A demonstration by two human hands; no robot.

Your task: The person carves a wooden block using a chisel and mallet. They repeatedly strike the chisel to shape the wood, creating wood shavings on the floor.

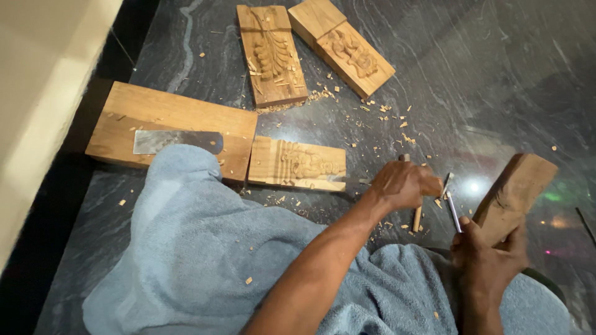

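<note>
Dark grey veined stone floor [496,80] fills my view from the head camera, polished enough to throw back small lights at the right, and scattered with pale wood chips [379,111]. At the far side I see two carved wooden panels: one with a leaf pattern [272,54], and a longer one [341,44] lying at an angle just to its right, nearly touching it at the top. At the left sits a plain thick plank [167,121] with a flat metal blade [177,141] lying on it. Just right of that plank, touching its near right edge, lies a smaller carved block [297,164], its relief facing up. A light blue towel [205,248] covers my lap across the near part of the scene. My left hand [403,185] is curled shut around a wooden-handled chisel [417,214], whose handle end pokes out below the fist; I cannot tell exactly where its tip meets the wood. My right hand [487,254] is closed around the lower end of a chunky wooden mallet [515,193], which tilts up and to the right, and the same hand seems to pinch a thin metal tool [453,211] between thumb and fingers. The two hands sit near each other, right of the carved block.
</note>
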